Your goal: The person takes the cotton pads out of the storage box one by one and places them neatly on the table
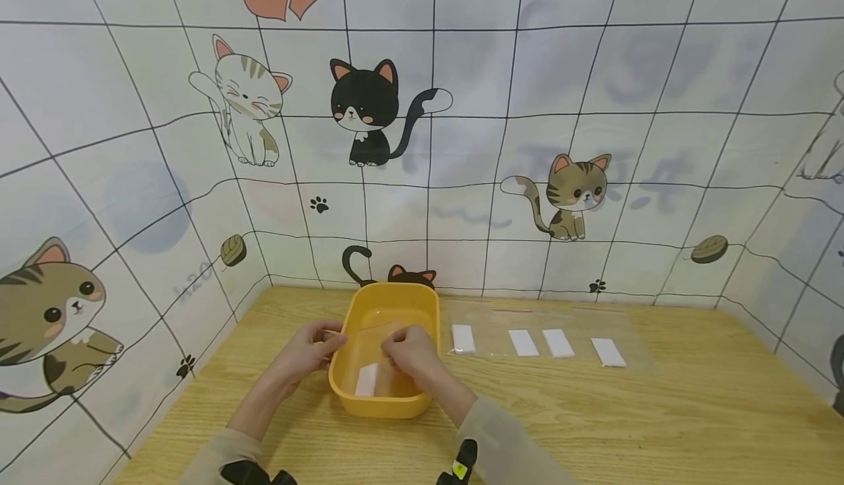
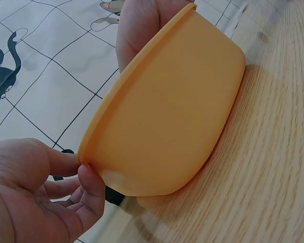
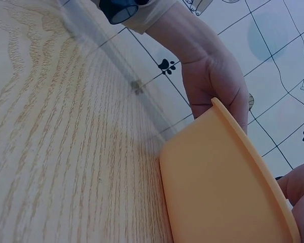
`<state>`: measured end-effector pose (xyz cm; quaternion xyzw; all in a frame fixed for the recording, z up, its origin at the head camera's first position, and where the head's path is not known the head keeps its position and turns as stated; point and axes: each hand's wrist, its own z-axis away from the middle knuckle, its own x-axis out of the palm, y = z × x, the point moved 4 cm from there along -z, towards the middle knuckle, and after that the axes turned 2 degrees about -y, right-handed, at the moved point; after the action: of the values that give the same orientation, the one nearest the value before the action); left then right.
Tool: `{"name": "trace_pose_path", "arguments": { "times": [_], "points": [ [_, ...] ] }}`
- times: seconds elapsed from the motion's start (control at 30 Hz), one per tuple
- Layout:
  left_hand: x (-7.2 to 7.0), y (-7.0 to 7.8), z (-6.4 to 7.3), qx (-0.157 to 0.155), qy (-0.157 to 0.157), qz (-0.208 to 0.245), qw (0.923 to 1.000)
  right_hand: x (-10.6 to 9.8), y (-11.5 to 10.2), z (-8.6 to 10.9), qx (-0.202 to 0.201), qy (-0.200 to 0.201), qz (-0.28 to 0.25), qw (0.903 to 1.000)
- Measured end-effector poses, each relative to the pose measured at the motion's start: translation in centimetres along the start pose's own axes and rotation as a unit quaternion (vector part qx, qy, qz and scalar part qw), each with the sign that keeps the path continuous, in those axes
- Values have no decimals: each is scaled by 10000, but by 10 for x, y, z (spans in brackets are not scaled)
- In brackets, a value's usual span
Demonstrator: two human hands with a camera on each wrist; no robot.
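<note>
A yellow plastic tub [image 1: 385, 406] stands on the wooden table. At its left side my left hand [image 1: 315, 346] pinches the rim between thumb and fingers; the left wrist view shows the left thumb [image 2: 93, 185] against the outside wall. My right hand [image 1: 414, 357] reaches over the right rim into the tub, fingers curled together at a clear zip bag. Inside that bag a white rectangular piece [image 1: 366, 380] shows at the tub's near left. In the right wrist view the tub wall [image 3: 222, 187] hides the right fingertips.
To the tub's right, clear zip bags [image 1: 488, 313] lie in a row near the back of the table [image 1: 593, 426]. Several white rectangular pieces [image 1: 559, 343] lie in them. A cloth wall [image 1: 461, 148] printed with cats and grid lines rises behind and at both sides.
</note>
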<state>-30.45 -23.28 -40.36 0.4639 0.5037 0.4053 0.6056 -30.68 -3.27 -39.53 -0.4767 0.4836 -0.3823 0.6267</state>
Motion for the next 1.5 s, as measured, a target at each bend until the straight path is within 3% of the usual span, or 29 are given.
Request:
{"name": "trace_pose_path", "arguments": {
  "times": [0.77, 1.23, 1.5],
  "points": [
    [0, -1, 0, 15, 9, -1, 10000, -1, -6, 0, -707, 194, -759, 9944],
    [0, 0, 0, 63, -29, 26, 10000, -13, -16, -2, -800, 349, -1231, 9886],
    [0, 0, 0, 53, -35, 49, 10000, -24, -24, 2, -674, 438, -1113, 9905]
  ]
}}
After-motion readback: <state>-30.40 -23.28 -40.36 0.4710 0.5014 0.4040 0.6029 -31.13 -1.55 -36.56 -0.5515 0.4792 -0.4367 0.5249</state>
